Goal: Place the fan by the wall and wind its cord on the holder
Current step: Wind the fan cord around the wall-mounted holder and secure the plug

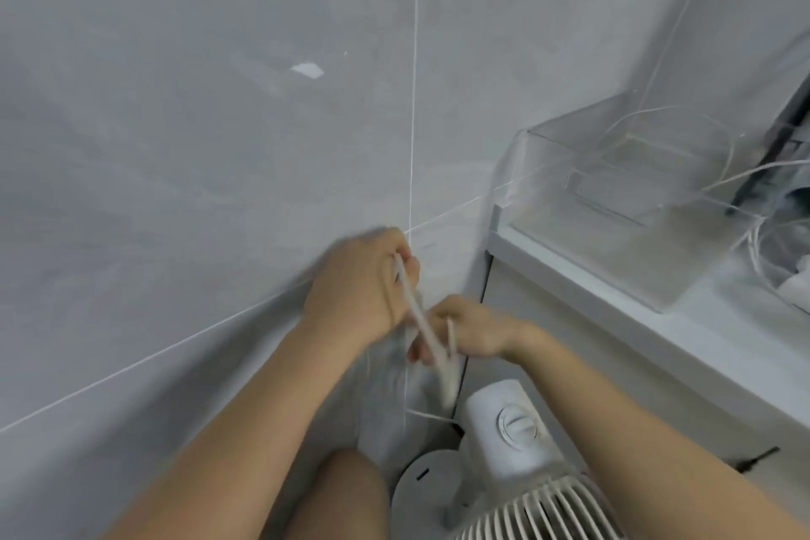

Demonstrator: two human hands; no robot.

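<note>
Soft, even, cool light, no hard shadows, and heavy motion blur smears both hands (407, 311) while wide-angle bending curves the wall tiles (219, 145) beyond the fingers.

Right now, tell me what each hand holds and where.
Both grip the fan's thin white cord: left hand its upper end, right hand lower down, above the fan.

Home corner, grey tiled wall (219, 145), white counter (613, 298)
</note>
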